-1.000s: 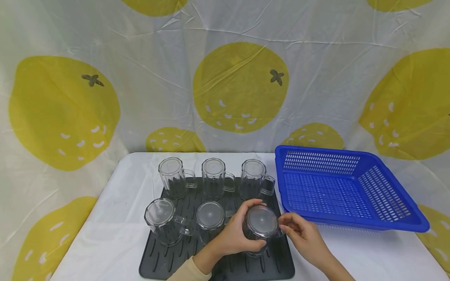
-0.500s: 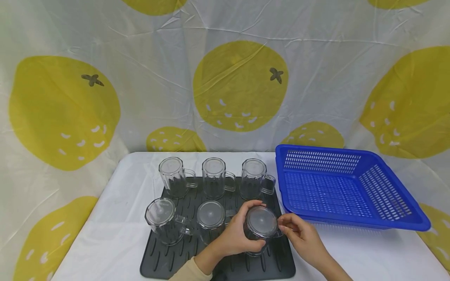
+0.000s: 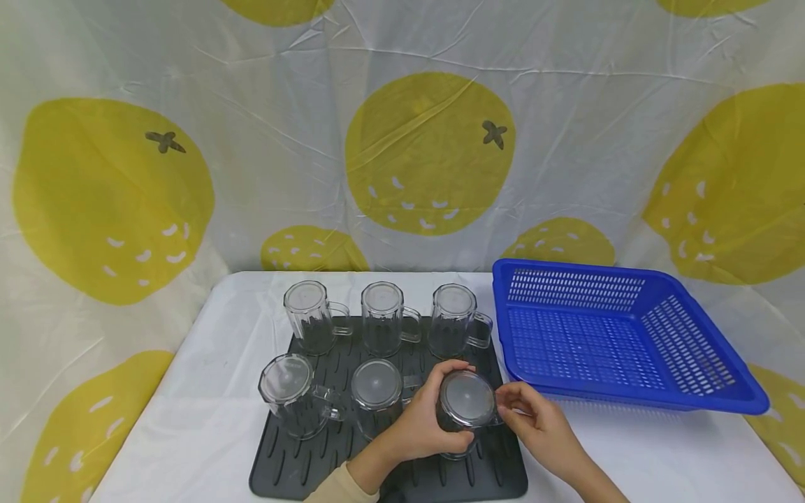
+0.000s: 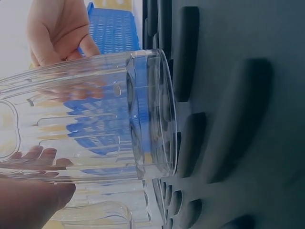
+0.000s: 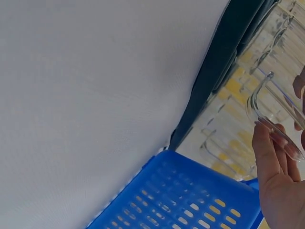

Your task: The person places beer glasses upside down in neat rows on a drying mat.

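Note:
A clear glass mug stands upside down, base up, at the front right of a black ridged drying mat. My left hand grips its body from the left, thumb in front and fingers behind. From the right, my right hand pinches the mug's handle between thumb and fingers. In the left wrist view the mug's rim is right at the mat's ridges. Beside the left hand, partly hidden by it, is another upturned mug.
Three upturned mugs form the back row: left, middle and right. One more mug sits front left, its handle pointing right. A blue slotted plastic basket stands right of the mat on a white cloth.
The right hand's fingers have shifted very slightly left along the mug's handle. The left hand keeps its grip, and the mugs and basket stay put.

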{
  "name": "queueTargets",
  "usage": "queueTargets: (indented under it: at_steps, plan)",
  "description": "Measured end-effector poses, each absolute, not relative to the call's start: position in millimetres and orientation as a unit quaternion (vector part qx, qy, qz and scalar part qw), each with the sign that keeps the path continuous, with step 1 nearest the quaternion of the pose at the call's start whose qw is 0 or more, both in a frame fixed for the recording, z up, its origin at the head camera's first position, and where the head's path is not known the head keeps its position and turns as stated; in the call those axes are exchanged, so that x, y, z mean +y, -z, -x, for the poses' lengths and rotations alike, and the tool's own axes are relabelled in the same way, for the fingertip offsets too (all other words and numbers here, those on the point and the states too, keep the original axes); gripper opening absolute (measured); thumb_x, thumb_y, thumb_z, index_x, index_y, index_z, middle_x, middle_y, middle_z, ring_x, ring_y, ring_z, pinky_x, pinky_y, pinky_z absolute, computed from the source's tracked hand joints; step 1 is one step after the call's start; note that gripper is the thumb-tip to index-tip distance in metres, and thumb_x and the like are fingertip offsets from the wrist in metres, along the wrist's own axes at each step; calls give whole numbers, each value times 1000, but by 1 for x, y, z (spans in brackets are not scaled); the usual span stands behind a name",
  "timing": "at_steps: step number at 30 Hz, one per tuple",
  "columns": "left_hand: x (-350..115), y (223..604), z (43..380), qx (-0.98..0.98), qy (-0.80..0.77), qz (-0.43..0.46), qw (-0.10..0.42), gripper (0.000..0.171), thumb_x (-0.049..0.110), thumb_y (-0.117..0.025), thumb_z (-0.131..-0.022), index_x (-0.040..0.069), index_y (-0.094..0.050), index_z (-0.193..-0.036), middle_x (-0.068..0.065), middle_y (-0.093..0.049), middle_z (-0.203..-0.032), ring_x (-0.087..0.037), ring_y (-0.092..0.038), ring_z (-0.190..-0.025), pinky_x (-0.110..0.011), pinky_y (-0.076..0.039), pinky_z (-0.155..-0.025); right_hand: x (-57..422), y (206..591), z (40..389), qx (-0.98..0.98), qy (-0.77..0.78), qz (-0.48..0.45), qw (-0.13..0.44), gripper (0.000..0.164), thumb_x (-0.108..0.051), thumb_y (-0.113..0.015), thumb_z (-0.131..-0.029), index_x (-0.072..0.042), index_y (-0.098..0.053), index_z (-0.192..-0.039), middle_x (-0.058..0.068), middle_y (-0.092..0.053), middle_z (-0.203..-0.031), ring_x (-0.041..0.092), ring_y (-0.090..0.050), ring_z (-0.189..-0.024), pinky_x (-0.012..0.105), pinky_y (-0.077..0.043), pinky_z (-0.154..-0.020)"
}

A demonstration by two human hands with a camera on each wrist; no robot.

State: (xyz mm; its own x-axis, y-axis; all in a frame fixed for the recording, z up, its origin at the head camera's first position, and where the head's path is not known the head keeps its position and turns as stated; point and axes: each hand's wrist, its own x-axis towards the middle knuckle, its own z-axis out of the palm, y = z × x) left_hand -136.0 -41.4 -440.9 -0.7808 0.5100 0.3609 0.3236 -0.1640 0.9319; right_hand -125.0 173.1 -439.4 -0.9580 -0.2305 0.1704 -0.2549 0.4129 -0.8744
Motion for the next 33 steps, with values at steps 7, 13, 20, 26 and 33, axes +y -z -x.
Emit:
queueTargets:
  at_steps: [7, 13, 20, 26, 33]
  plan:
    - [-42, 439, 135, 639, -692, -328, 65, 83, 2, -71, -70, 13, -26, -138, -4, -36, -139, -22, -44, -120, -35, -39, -97, 177, 440, 125, -859, -482, -169, 23, 27, -11, -66, -86, -10, -59, -112, -4, -63, -105, 7, -60, -96, 28, -49, -82]
    - [-44, 419, 133, 644, -685, -339, 31, 82, -1, -72, -70, 9, -26, -138, -8, -40, -137, -26, -39, -124, -34, -39, -97, 179, 435, 125, -866, -461, -190, 43, 31, -12, -66, -86, -8, -58, -116, -4, -63, -110, 9, -59, -101, 27, -48, -84]
    - [-50, 393, 128, 658, -673, -338, 16, 79, -1, -72, -71, 9, -29, -137, -7, -41, -137, -26, -35, -128, -39, -30, -103, 176, 421, 125, -874, -436, -206, 60, 32, -14, -66, -87, -18, -58, -117, -6, -61, -114, 9, -56, -106, 23, -45, -88]
    - [-52, 404, 135, 657, -669, -348, -3, 78, 8, -72, -75, 10, -27, -139, -4, -41, -138, -25, -36, -128, -44, -27, -105, 178, 406, 122, -886, -392, -224, 105, 41, -11, -67, -85, -20, -56, -123, -7, -59, -119, 10, -55, -107, 23, -45, -86]
    - [-62, 388, 127, 649, -654, -388, -10, 76, 7, -68, -79, 10, -23, -141, -9, -38, -139, -25, -34, -130, -45, -25, -105, 183, 393, 118, -887, -363, -239, 155, 46, -8, -68, -84, -21, -55, -127, -7, -57, -121, 8, -52, -111, 6, -31, -90]
